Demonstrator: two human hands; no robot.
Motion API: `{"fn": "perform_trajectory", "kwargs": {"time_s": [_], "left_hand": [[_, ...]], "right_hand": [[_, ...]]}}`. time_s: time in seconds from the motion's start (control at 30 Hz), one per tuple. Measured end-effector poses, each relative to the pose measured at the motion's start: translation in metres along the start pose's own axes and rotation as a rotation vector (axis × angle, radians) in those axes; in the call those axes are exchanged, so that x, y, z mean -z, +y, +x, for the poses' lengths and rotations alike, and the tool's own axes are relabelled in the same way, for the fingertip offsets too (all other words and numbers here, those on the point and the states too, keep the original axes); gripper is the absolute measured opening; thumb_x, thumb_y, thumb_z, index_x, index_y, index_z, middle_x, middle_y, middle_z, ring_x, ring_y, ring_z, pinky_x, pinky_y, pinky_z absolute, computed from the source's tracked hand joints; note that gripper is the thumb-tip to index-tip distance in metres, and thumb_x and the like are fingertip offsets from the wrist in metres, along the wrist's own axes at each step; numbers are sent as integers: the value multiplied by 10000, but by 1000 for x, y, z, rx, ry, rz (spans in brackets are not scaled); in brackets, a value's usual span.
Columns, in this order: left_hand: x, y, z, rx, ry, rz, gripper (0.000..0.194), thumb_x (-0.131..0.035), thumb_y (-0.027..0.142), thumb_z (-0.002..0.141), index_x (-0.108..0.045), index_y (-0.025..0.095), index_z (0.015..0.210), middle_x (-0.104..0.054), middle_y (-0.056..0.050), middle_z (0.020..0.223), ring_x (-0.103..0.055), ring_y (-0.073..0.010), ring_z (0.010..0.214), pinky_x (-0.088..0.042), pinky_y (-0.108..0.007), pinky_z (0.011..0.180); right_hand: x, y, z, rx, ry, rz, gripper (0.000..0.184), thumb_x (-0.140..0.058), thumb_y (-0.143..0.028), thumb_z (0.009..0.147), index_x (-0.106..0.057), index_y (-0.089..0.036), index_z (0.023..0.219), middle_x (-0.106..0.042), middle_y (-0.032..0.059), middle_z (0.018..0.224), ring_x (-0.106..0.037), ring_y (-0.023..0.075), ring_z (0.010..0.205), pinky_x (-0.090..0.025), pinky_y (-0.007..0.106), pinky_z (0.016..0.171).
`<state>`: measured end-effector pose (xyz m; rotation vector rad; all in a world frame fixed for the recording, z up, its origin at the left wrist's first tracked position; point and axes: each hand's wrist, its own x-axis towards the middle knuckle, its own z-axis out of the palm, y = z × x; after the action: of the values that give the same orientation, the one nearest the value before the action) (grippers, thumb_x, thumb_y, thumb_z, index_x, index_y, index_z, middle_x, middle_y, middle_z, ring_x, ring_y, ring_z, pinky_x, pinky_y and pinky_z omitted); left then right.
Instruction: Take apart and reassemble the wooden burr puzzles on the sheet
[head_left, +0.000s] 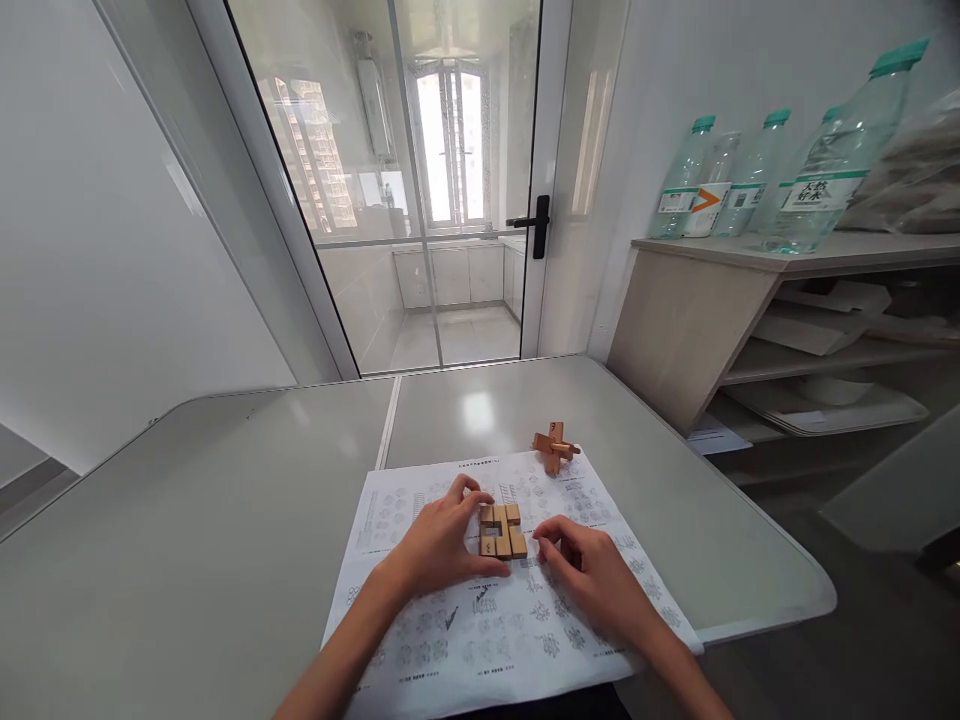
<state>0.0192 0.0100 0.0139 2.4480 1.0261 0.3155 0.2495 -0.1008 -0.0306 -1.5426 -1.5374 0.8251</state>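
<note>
Wooden blocks (503, 547) grouped, seemingly part-assembled (central gap unfilled); my left hand (446, 535) brackets them, clamped or not I cannot tell; right hand (589, 562) beside, fingertips together.

On grey table (225, 560), printed sheet (517, 670) was laid toward five o'clock; brown wooden puzzle (553, 446) was set at sheet's one-o'clock corner.

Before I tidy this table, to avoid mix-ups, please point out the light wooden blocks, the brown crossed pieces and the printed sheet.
Light wooden blocks (503, 531): head view, top of a central block.
Brown crossed pieces (554, 447): head view, where they cross.
Printed sheet (510, 622): head view, its surface below the blocks.
</note>
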Motion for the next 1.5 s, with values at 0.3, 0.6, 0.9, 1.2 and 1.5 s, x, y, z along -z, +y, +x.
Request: {"fn": "perform_trajectory", "kwargs": {"time_s": [0.3, 0.6, 0.9, 1.2, 1.5], "left_hand": [[-1, -22, -12, 10, 9, -302, 755, -940, 450, 666, -672, 320, 1360, -624, -38, 1139, -552, -168, 808, -526, -331, 772], [0, -20, -13, 67, 24, -465, 700, -843, 346, 753, -600, 309, 1408, -698, 6, 1067, -553, -112, 708, -479, -273, 711], [-3, -21, -16, 70, 59, -540, 698, -855, 295, 763, -587, 272, 1407, -734, -19, 1036, -641, -143, 795, -500, -294, 795], [-5, -23, -15, 69, 67, -598, 685, -845, 246, 773, -575, 286, 1401, -740, -33, 1113, -632, -134, 768, -516, -317, 814], [-7, -26, -15, 73, 107, -624, 679, -852, 301, 777, -565, 296, 1392, -708, -48, 1191, -623, -115, 716, -533, -316, 765]], "right_hand": [[2, -3, 4, 68, -24, -25, 431, -673, -312, 908, -634, -268, 1335, -673, 84, 1355, -586, 139, 645, -567, 353, 722], [9, -15, 27, 53, -188, -130, 644, -777, -275, 826, -600, -285, 1445, -646, 72, 1427, -608, 146, 705, -551, 356, 784], [7, -21, 31, 8, -128, -29, 573, -765, -287, 813, -543, -246, 1340, -700, 65, 1193, -712, 188, 800, -596, 350, 732], [-15, -40, 34, 216, -15, 43, 527, -724, -238, 841, -567, -293, 1342, -628, 69, 1290, -697, 197, 898, -618, 338, 681], [-28, -34, 42, 299, 57, 88, 572, -705, -162, 838, -567, -315, 1371, -590, 16, 1136, -594, 143, 758, -612, 339, 746]]}}
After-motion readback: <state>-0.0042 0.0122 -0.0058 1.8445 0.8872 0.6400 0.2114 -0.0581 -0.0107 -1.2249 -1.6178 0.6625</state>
